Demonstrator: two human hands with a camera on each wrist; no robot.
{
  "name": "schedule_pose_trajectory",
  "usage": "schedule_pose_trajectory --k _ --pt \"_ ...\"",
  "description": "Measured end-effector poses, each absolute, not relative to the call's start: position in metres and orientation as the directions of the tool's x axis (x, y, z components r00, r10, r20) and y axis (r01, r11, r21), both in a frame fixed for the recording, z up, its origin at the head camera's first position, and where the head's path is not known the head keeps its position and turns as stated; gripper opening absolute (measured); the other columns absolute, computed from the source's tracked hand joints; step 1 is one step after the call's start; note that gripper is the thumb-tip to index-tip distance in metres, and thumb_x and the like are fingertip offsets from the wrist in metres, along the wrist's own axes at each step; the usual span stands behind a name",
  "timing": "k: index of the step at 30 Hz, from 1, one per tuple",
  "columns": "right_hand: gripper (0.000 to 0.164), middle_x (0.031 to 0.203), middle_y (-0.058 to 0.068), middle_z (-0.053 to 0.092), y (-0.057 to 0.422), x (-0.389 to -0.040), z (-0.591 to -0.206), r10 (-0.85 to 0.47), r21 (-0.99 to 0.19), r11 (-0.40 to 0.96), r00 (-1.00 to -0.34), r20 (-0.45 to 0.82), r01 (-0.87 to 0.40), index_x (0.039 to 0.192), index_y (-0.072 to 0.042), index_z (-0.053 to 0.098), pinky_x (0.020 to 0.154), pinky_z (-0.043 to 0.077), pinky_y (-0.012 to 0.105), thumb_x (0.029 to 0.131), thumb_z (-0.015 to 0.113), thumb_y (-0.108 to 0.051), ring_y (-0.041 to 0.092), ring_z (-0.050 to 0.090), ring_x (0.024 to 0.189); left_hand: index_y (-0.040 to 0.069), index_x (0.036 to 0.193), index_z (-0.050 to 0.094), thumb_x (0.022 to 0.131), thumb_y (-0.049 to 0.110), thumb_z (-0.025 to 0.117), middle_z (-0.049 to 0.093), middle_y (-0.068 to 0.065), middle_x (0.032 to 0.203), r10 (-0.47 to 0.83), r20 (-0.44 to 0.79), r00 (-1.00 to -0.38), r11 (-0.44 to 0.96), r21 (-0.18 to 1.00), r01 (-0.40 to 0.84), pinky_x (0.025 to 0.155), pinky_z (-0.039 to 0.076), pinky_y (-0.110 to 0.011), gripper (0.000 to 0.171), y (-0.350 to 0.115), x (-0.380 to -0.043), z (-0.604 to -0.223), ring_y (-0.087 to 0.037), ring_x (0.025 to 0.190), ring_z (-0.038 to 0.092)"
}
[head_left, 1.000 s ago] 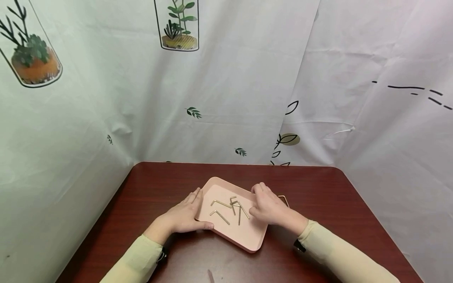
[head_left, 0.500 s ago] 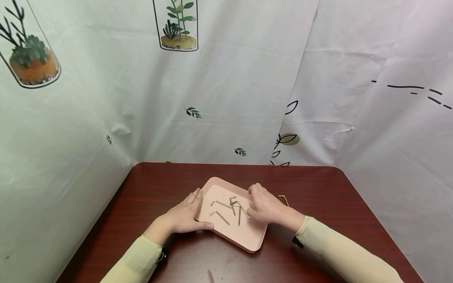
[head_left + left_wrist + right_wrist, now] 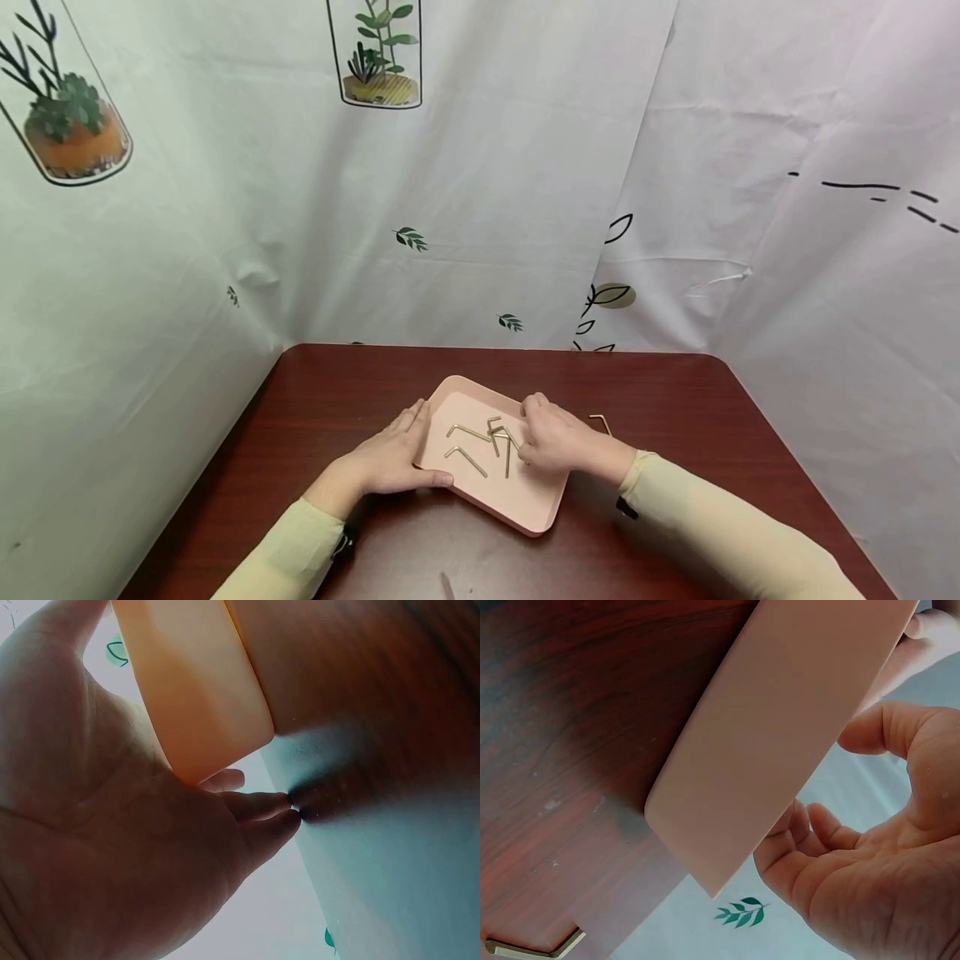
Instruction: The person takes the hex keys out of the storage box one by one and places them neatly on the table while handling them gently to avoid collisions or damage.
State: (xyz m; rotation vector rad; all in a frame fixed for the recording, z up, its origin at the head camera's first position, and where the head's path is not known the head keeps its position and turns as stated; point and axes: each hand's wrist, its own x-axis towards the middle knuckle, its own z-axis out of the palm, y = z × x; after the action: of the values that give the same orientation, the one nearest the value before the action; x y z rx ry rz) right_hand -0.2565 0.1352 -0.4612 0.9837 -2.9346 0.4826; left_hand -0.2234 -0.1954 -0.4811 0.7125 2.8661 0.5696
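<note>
A pink tray (image 3: 517,508) sits slanted on the table, with several brass-coloured L-shaped Allen keys (image 3: 471,465) in it. My left hand (image 3: 386,454) lies flat against the tray's left corner, fingers straight along one side and thumb at the near rim. In the left wrist view the palm is beside the tray wall (image 3: 202,682). My right hand (image 3: 558,437) reaches over the right side, fingers bent into the tray, thumb beside the rightmost Allen key. In the right wrist view a gap shows between thumb and fingers; the tray wall (image 3: 765,735) hides the fingertips.
Another Allen key (image 3: 602,421) lies on the table just right of the tray, partly behind the right forearm. The dark red wooden table (image 3: 360,375) ends at a white patterned cloth (image 3: 480,208) behind and on both sides.
My right hand has moved a little to the left, further into the tray, and now covers part of the rightmost Allen key. The left hand and the tray have stayed put.
</note>
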Motion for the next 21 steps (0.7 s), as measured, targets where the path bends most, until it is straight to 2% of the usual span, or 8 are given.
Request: schedule_pose_trajectory --k 10,21 --pt "0.043 0.098 0.007 0.049 0.13 -0.259 -0.46 -0.616 -0.291 0.751 -0.788 0.013 -0.592 0.116 0.003 0.055 0.079 0.052 0.042 0.082 0.078 -0.013 0.021 0.052 0.082 -0.014 0.171 0.016 0.091 0.078 0.074 0.018 -0.035 0.179 0.47 -0.046 -0.881 0.817 0.401 0.415 0.131 0.029 -0.06 0.135 -0.196 -0.224 -0.481 -0.051 0.166 0.021" --pt "0.038 0.098 0.008 0.048 0.123 -0.264 -0.461 -0.61 -0.229 0.78 -0.79 -0.07 -0.582 0.11 0.001 0.054 0.077 0.052 0.038 0.084 0.076 -0.015 0.02 0.049 0.079 -0.015 0.171 0.016 0.092 0.078 0.075 0.018 -0.036 0.179 0.476 -0.051 -0.878 0.812 0.41 0.416 0.131 0.028 -0.061 0.136 -0.195 -0.223 -0.479 -0.051 0.166 0.021"
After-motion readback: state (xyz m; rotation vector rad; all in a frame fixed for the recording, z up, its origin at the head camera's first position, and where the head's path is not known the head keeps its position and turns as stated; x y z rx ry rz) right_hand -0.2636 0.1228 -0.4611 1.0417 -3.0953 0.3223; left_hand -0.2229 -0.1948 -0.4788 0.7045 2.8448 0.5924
